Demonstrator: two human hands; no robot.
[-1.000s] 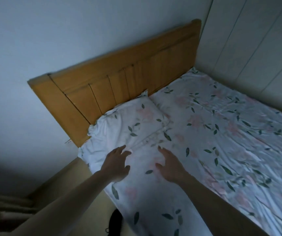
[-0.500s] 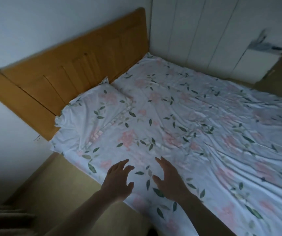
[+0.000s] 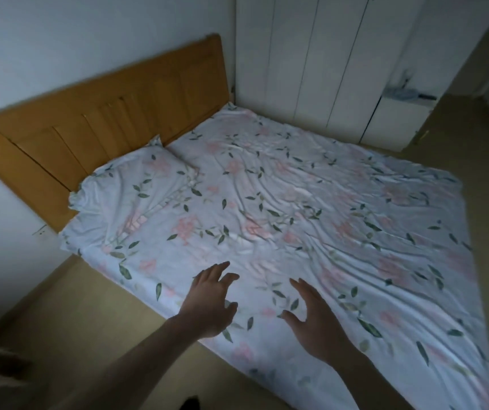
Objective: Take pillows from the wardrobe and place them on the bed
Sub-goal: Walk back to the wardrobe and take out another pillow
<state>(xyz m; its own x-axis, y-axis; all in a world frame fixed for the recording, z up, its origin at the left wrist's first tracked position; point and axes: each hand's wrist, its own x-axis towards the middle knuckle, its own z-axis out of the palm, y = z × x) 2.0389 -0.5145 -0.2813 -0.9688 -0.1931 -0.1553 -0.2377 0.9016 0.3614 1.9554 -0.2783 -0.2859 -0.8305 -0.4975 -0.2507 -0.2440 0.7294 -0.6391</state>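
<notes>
One pillow is down at the far-left of the bed, by the headboard. Left hand and right hand hover over the near edge, each grip wide, holding nothing. Next I'd guess: back to the wardrobe far right for another

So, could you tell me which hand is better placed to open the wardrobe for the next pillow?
Probably the right hand: both are free, but it is nearer the closed wardrobe.
</notes>
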